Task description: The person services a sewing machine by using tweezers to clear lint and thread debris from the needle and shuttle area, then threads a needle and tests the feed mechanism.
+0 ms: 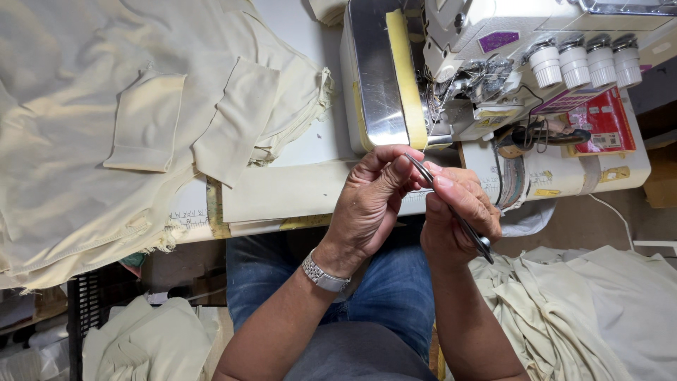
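so both hands were up in front of the serger [493, 63], just off the table edge [282, 190]. right hand [458, 212] had its fingers curled shut around a pair of slim metal tweezers [451, 208], gripping them around the middle. the long axis ran diagonally: back end poking out below the right palm toward the lap, tips pointing up and away toward the left hand's fingertips. left hand [370, 204] was pinched, thumb against forefinger, right at the tweezer tips. couldn't tell if it had a thread in there, too fine to see. so the tips were touching the left fingers and the machine's needle area sat just beyond them. pile of cream fabric [106, 127] lay well off past the left hand, more of it beside the right forearm.
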